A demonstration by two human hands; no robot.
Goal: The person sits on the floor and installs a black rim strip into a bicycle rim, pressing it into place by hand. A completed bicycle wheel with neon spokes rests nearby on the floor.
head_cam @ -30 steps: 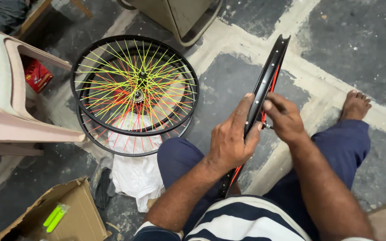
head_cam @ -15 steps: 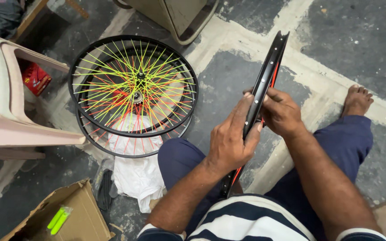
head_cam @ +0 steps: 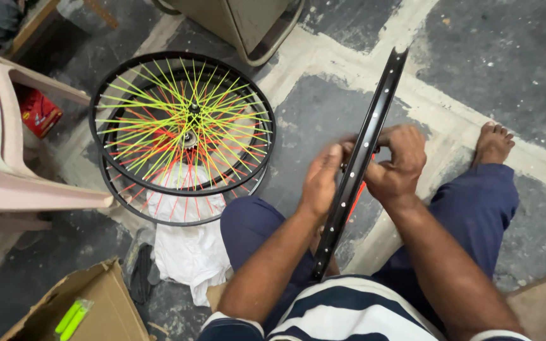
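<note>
I sit on the floor with a black bicycle wheel rim [head_cam: 383, 95] standing edge-on between my knees, red spokes showing beside it. My left hand [head_cam: 321, 180] rests against the rim's left side with fingers stretched up along it. My right hand [head_cam: 394, 163] curls around the rim from the right, fingers closed at its edge. Both hands meet at the same spot, about halfway up the rim.
Stacked finished wheels [head_cam: 182, 123] with yellow-green and red spokes lie on the floor to the left, over a white cloth [head_cam: 188, 252]. A pale plastic chair [head_cam: 1, 164] stands far left, an open cardboard box [head_cam: 96, 309] at bottom left, a metal cabinet base [head_cam: 254, 25] ahead.
The left hand has slid from gripping the rim lower down to lying flatter against it. The right hand has turned and closed more tightly over the rim's edge.
</note>
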